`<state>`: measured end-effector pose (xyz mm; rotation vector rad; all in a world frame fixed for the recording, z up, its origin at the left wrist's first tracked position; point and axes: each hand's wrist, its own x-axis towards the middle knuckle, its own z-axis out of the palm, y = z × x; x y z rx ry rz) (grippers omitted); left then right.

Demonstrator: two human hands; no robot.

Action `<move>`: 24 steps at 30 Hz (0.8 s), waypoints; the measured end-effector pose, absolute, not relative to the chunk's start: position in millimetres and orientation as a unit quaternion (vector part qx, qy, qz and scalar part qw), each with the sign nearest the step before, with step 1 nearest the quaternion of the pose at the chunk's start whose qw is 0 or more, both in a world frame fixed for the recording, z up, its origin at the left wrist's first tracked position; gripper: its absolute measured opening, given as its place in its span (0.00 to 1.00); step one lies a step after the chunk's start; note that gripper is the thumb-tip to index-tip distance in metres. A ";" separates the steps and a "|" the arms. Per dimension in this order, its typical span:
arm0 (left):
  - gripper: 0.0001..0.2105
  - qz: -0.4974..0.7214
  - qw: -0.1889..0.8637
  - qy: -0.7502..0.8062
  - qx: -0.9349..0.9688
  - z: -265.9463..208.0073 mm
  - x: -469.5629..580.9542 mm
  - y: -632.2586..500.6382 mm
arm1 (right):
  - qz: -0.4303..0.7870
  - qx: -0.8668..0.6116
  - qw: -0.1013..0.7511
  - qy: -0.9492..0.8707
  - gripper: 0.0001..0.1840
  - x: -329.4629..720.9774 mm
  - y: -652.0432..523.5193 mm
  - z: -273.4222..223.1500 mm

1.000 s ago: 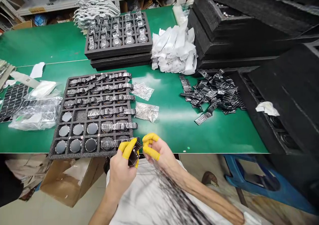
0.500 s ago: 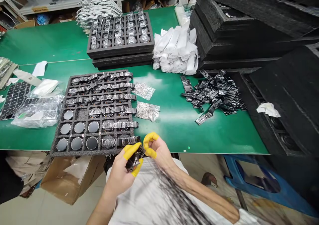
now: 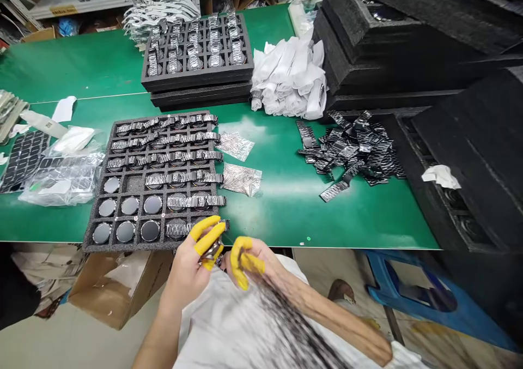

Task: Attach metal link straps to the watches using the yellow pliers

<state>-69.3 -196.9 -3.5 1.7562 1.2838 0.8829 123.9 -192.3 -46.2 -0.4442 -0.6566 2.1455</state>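
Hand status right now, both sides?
Left hand: closed, holding a dark watch.
Right hand: fingers curled beside it; can't tell whether they grip anything.

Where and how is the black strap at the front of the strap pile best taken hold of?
Probably pinch the strap by its near end, across its long edges, coming from the near left: this end sticks out that way over the green table, while the far end meets the pile.
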 end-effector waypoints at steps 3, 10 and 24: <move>0.33 0.283 0.314 0.477 0.770 -2.1 -69.9 -194.1 | 0.867 -0.205 0.358 -0.281 0.26 119.0 -192.9 -44.2; 0.33 0.276 0.277 0.463 0.796 -1.5 -65.0 -194.7 | 0.858 -0.270 0.322 -0.296 0.27 118.5 -191.5 -40.7; 0.29 0.308 0.333 0.473 0.755 -5.9 -61.7 -201.4 | 0.824 -0.303 0.411 -0.244 0.26 114.3 -196.0 -31.4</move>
